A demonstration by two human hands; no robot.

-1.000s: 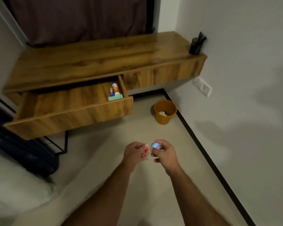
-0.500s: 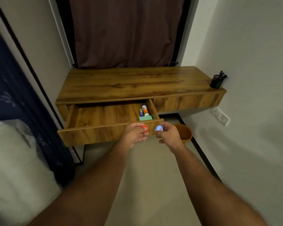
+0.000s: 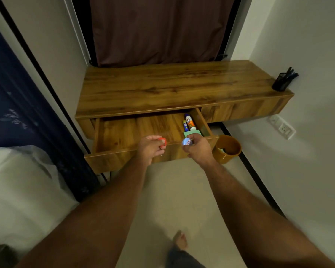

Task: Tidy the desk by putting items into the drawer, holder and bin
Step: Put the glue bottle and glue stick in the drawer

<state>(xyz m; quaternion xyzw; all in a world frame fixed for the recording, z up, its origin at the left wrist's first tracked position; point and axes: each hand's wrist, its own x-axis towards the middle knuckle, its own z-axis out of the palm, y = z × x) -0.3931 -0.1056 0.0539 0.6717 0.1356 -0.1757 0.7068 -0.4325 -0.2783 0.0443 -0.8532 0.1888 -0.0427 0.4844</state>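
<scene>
While both arms reach over the open drawer [image 3: 128, 132], each hand carries something small: left hand [image 3: 150, 147] has fingers curled round a small red-orange item [image 3: 162, 141], too small to identify, with a bit of metal showing below the fingers; right hand [image 3: 197, 147] pinches a small round blue-and-white thing [image 3: 186, 141], looks like a cap or tape roll with a printed label, can't tell which. Both hands sit right at the drawer's front edge, items just above the rim, so my read is they're about to be dropped in. Drawer is pulled well out from the bench [image 3: 172, 88], which explains the approach from above rather than from the front. Inside, at the right end: a white-and-orange glue bottle [image 3: 190, 122], a slim blue-yellow stick [image 3: 185, 126] beside it, and a green pad [image 3: 190, 134] nearest the front, partly behind the right hand. Rest of the drawer floor is bare wood, plenty of room under the left hand. Black mesh holder [image 3: 280, 82] with pens stands at the bench's far right corner, well apart from both hands. Orange bin [image 3: 228, 149] sits on the floor just right of the drawer, something pale inside. Bench top itself shows nothing loose, so the task looks nearly finished: these two items, then close the drawer. Only the head view here.
</scene>
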